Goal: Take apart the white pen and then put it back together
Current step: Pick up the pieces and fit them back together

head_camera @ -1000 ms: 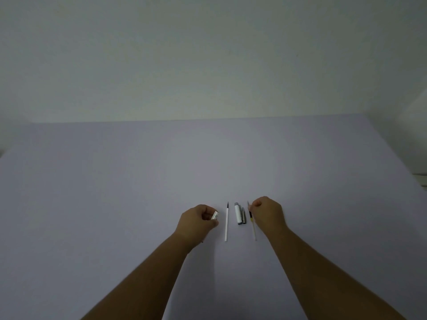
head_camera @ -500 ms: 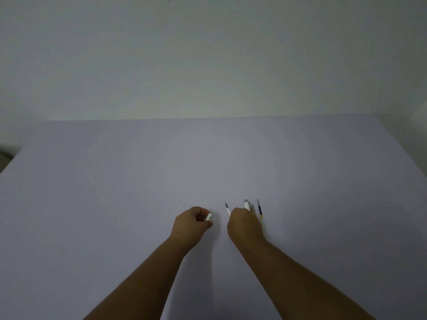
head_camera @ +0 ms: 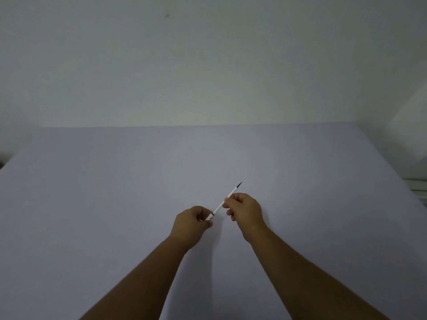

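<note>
Fists, basically, on both sides. The left hand [head_camera: 193, 221] is curled up tight, and a short white pen piece [head_camera: 209, 217] is gripped in it, only the open end of that piece being seen past the thumb and forefinger; how much of it is tucked inside the fist can't be told. Going right, a thin white refill [head_camera: 227, 199] is pinched between the thumb and fingertips of the right hand [head_camera: 245, 210], whose other fingers are folded in loosely. The refill is held tilted, with its dark tip [head_camera: 239, 184] pointed up and away toward the far right corner of the table [head_camera: 92, 181], and its lower end is lined up right at the mouth of the white piece, touching or just entering it. Both hands are held a bit above the pale purple table, around the middle of it and nearer the front edge.
</note>
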`<state>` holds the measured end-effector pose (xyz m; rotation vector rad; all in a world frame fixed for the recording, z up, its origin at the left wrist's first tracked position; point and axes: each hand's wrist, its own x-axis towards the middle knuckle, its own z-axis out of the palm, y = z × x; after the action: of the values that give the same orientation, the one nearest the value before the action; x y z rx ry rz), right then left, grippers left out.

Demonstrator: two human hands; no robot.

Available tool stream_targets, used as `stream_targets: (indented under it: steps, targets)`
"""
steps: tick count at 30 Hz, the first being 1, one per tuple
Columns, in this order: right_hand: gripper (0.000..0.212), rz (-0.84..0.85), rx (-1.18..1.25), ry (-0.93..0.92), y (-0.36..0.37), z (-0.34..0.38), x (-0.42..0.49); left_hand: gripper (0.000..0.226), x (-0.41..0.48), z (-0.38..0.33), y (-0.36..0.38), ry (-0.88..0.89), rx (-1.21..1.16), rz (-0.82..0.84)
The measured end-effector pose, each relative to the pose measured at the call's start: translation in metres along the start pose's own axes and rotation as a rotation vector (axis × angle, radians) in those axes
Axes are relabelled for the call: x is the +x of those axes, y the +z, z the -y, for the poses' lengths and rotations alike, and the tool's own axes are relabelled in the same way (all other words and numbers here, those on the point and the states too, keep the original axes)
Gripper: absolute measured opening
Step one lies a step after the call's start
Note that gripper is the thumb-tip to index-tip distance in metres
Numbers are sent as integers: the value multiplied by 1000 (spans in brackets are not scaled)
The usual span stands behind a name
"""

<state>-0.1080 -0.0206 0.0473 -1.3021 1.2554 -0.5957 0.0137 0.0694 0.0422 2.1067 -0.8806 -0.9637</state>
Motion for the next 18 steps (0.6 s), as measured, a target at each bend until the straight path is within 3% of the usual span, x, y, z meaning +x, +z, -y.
stream_targets:
  steps: [10,15,18]
  targets:
    - [11,41,41,-44,-23,4,-3,11,-2,-16,8,51,-40,30]
    - [10,168,-61,-67,-23,4,-5,15,-1,-23,10,91,-51,33]
    - [13,95,98,-45,-26,8,-1,15,0,-26,11,98,-57,35]
